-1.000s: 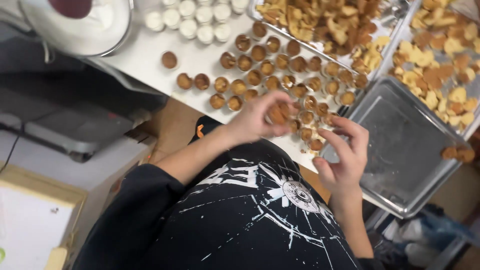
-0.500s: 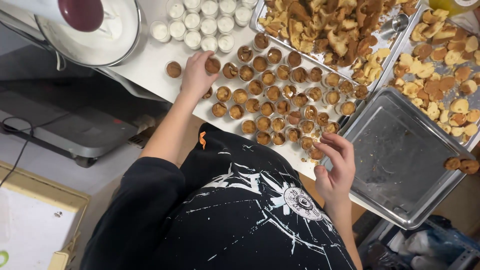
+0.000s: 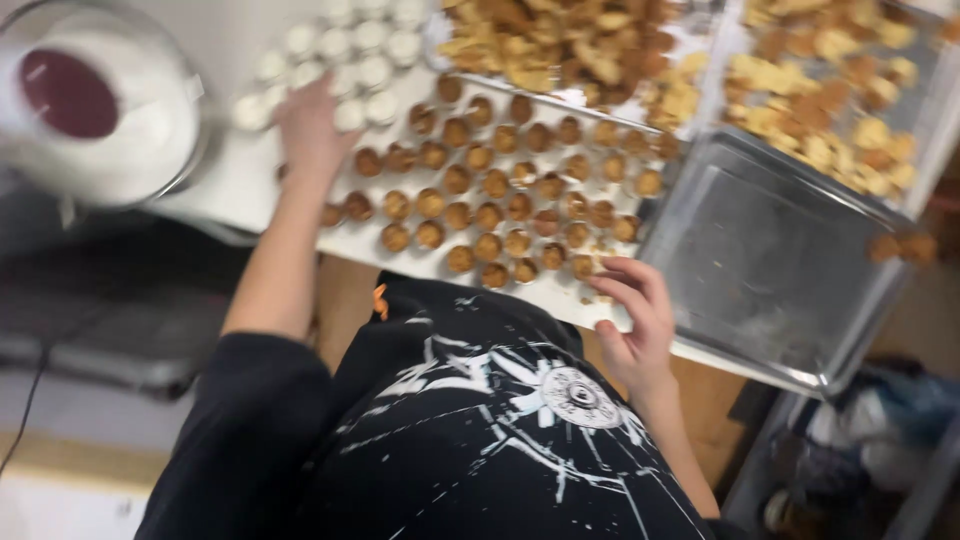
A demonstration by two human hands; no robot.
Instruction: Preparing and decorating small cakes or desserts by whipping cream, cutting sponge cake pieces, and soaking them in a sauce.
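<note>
Small brown pastry cups [image 3: 505, 185] sit in rows on a white board [image 3: 345, 245], several dozen, too blurred to count exactly. The person's left hand [image 3: 312, 128] reaches to ten o'clock, fingers spread over the board's far edge, near roughly a dozen white cups [image 3: 350, 45]; whether it holds one, I cannot tell. The right hand [image 3: 632, 318] rests loosely curled at the board's four o'clock corner, gripping nothing visible. Picking cups singly, without nudging neighbours, would suit. One empty metal tray [image 3: 770, 260] lies at three o'clock, two trays of golden pieces [image 3: 560, 45] at twelve, one glass bowl [image 3: 100, 100] at nine.
</note>
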